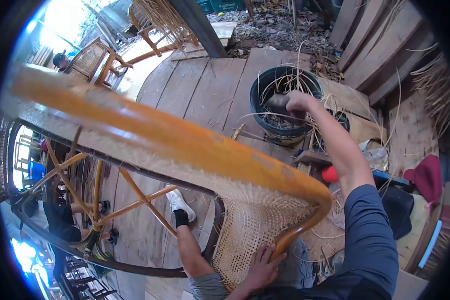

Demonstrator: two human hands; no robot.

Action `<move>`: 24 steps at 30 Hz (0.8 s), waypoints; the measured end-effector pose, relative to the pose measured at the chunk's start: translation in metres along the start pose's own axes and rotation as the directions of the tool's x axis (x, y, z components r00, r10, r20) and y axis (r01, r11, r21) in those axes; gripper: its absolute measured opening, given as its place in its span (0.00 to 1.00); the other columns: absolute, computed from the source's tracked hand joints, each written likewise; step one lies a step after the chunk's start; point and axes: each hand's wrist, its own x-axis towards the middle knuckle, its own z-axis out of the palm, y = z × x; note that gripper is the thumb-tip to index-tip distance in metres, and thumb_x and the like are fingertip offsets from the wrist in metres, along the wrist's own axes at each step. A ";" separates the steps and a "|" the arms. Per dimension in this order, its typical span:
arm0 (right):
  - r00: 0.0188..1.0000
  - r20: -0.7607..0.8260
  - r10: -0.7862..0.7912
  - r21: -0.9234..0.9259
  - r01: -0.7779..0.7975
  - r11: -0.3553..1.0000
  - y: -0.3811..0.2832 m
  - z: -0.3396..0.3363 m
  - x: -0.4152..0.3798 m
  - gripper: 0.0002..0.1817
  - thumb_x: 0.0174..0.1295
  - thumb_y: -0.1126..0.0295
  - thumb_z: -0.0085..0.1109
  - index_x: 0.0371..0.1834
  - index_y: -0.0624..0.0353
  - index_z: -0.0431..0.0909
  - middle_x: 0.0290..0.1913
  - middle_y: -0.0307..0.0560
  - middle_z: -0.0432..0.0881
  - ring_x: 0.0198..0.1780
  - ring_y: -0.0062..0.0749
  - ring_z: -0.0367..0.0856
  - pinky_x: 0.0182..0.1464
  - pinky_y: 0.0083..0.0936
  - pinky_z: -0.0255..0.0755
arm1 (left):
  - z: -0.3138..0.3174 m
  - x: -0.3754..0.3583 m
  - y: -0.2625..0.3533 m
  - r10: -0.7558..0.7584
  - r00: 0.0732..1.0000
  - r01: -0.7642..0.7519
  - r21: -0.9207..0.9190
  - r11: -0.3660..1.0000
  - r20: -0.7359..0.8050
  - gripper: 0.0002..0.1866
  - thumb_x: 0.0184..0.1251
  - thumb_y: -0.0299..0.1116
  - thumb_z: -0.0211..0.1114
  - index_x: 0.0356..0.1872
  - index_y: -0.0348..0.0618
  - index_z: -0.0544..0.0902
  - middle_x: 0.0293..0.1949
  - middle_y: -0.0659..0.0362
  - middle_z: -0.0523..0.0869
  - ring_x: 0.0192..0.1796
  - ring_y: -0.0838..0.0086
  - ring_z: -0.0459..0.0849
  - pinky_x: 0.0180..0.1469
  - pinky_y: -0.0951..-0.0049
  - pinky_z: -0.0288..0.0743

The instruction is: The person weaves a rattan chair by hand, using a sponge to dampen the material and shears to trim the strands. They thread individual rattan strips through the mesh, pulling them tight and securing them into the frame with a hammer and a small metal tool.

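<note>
A rattan chair frame (pixel 205 142) with a thick orange-brown pole stretches diagonally across the view. Woven cane webbing (pixel 250 212) fills its near corner. Against that webbing, beside the curved pole, my left hand (pixel 265 270) lies flat with its fingers stretched out. My right arm reaches forward to a dark bucket (pixel 265 120). Over its mouth my right hand (pixel 301 101) is closed on a dark, rounded object (pixel 279 102), whose kind I cannot make out. Loose cane strips (pixel 297 70) stick up and hang over the rim.
Wooden boards (pixel 220 90) form the floor. A dark post (pixel 197 27) stands beyond. Right of my arm lie a maroon cap (pixel 427 177) and a red object (pixel 330 174). Another person's legs (pixel 70 220) show at the left, behind crossed rattan poles (pixel 142 199).
</note>
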 end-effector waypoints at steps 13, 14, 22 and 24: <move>0.987 0.057 0.148 -0.162 -0.137 0.977 0.011 0.074 0.014 0.27 0.29 0.60 0.75 0.35 0.66 0.84 0.36 0.53 0.85 0.37 0.42 0.83 0.41 0.33 0.76 | -0.005 0.004 0.000 0.037 0.999 -0.037 -0.015 0.999 0.010 0.33 0.49 0.32 0.64 0.62 0.60 0.72 0.66 0.48 0.62 0.68 0.45 0.58 0.66 0.46 0.54; 0.993 -0.005 0.121 -0.068 -0.121 0.990 0.013 0.079 0.018 0.26 0.28 0.61 0.74 0.33 0.67 0.83 0.36 0.55 0.84 0.37 0.42 0.83 0.39 0.34 0.76 | -0.005 0.005 -0.001 0.035 0.999 -0.035 -0.023 0.999 0.000 0.33 0.49 0.32 0.64 0.62 0.59 0.72 0.66 0.49 0.62 0.68 0.45 0.58 0.66 0.47 0.54; 0.889 -0.431 -0.157 0.547 0.396 0.737 -0.051 -0.027 -0.058 0.21 0.42 0.69 0.67 0.43 0.60 0.77 0.33 0.37 0.79 0.33 0.23 0.74 0.41 0.22 0.70 | -0.005 -0.001 0.001 0.061 0.998 -0.061 0.002 0.998 -0.029 0.33 0.50 0.32 0.65 0.63 0.60 0.71 0.66 0.47 0.59 0.68 0.44 0.56 0.66 0.45 0.53; 0.824 -0.556 -0.104 0.516 0.441 0.734 -0.064 -0.046 -0.072 0.18 0.44 0.68 0.67 0.40 0.60 0.79 0.29 0.38 0.79 0.29 0.23 0.75 0.35 0.22 0.70 | -0.001 -0.003 0.002 0.058 0.997 -0.057 0.018 0.998 -0.051 0.32 0.52 0.32 0.64 0.63 0.60 0.71 0.67 0.47 0.58 0.68 0.44 0.55 0.67 0.45 0.52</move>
